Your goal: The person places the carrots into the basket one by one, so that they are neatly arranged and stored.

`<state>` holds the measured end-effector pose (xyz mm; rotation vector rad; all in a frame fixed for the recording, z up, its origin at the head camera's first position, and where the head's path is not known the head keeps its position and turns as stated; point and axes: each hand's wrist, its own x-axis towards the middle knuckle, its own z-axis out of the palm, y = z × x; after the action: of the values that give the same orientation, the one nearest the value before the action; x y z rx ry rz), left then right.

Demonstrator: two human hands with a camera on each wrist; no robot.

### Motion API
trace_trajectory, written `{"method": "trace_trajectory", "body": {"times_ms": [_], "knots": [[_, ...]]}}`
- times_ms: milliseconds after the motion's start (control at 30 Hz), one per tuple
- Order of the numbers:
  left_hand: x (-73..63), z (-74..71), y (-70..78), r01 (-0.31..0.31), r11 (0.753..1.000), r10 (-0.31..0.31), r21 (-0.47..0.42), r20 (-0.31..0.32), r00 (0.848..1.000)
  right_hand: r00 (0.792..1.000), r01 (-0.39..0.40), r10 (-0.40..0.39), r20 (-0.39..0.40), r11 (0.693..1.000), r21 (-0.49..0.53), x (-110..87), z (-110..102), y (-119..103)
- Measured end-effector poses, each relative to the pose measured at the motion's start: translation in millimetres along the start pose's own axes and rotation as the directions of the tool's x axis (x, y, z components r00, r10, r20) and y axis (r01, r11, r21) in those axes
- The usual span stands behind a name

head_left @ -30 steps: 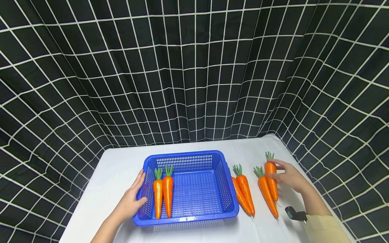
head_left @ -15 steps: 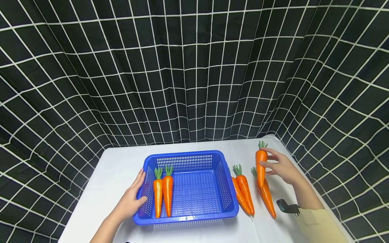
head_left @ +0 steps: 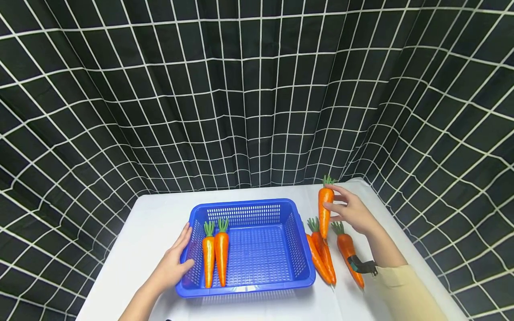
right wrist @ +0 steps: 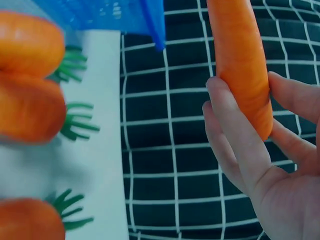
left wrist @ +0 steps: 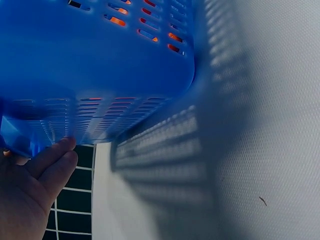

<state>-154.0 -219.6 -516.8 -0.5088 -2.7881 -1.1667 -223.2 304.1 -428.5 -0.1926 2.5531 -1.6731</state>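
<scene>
My right hand (head_left: 352, 213) pinches an orange carrot (head_left: 324, 205) with a green top between thumb and fingers. It is held upright above the table, just right of the blue basket (head_left: 246, 291). In the right wrist view the fingers lie around the thick end of the carrot (right wrist: 242, 60). At the basket's left side rests my left hand (head_left: 170, 267), its straight fingers along the outer wall and the thumb near the rim. The left wrist view has the left hand's fingertips (left wrist: 62, 157) touching the perforated wall. Two carrots (head_left: 221, 256) lie side by side inside the basket, toward its left.
Two carrots (head_left: 319, 261) lie against the basket's right side, one partly behind the held carrot. Another carrot (head_left: 346, 247) lies farther right, under the right forearm. A white cloth covers the table (head_left: 160, 214). Black curtains with a white grid (head_left: 257, 111) stand behind and beside it.
My right hand has lifted a carrot from beside the other one at the far right and carried it left, toward the basket. The left hand and the basket have stayed put.
</scene>
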Motion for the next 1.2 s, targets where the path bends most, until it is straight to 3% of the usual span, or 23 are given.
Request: {"method": "trace_trajectory", "body": {"times_ms": [267,533,833,1200], "knots": [[-0.2,-0.5,0.9,0.003,1.0,-0.003,-0.007,0.0,1.0,1.0,0.011,-0.012,0.023,0.999,0.052,12.3,18,-14],[0.0,0.7,-2.2,0.002,1.0,-0.002,-0.009,-0.001,1.0,0.998,0.027,-0.029,0.058,0.999,0.031,19.1,38,-26],[0.6,0.6,-1.2,0.016,1.0,-0.016,-0.007,0.006,1.0,0.993,0.059,-0.069,0.097,0.993,0.098,30.7,65,-45],[0.6,-0.3,2.2,0.01,1.0,-0.01,0.019,0.004,1.0,0.976,0.053,-0.087,0.197,0.983,0.176,43.3,103,-60]]}}
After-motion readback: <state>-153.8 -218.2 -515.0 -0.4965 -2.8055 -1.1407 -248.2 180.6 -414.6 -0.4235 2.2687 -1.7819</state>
